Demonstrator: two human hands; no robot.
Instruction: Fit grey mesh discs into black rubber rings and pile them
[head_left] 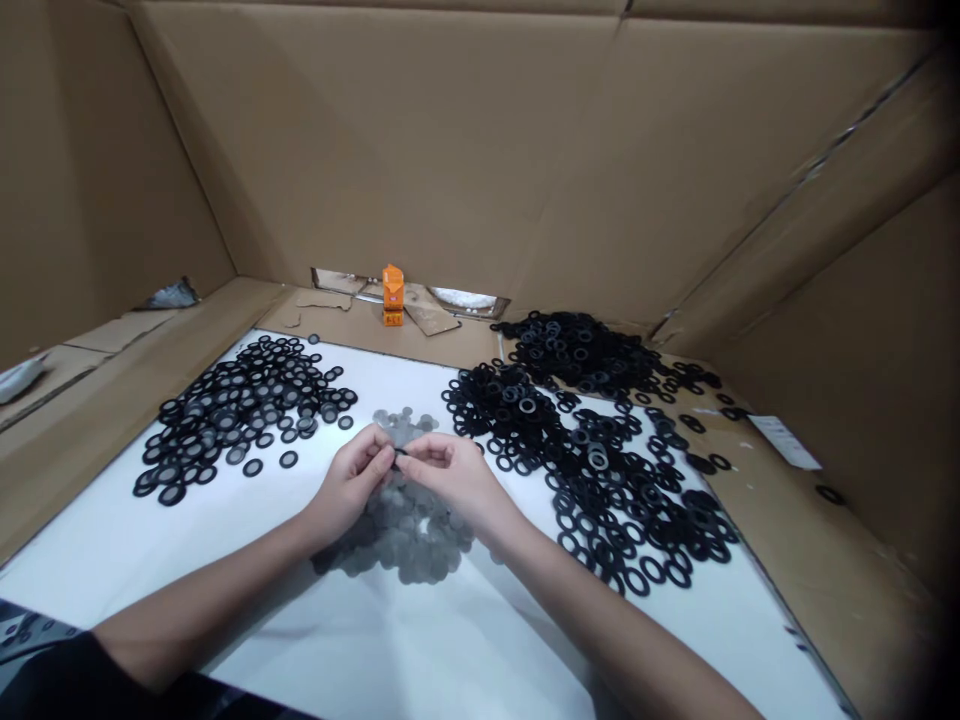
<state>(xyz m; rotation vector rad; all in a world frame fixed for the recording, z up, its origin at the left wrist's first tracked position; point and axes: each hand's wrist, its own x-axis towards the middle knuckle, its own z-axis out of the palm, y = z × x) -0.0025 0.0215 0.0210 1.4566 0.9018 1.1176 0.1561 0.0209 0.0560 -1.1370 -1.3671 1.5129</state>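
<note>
My left hand point(352, 482) and my right hand point(448, 474) meet near the middle of the white board. Between their pinched fingertips is a small black rubber ring point(398, 452), gripped from both sides. Whether a disc sits inside it is too small to tell. Below and around the hands lies a pile of thin grey mesh discs point(420, 545), partly covered by the fingers. To the right spreads a large heap of loose black rings point(630, 490). On the left is a heap of black rings with grey discs fitted in them point(240, 410).
Tall cardboard walls point(450, 150) enclose the white board point(247, 560). At the back stands a small orange box point(393, 295) by a slot cut in the cardboard. More black rings point(577, 345) are piled at the back right, near a white paper label point(784, 442).
</note>
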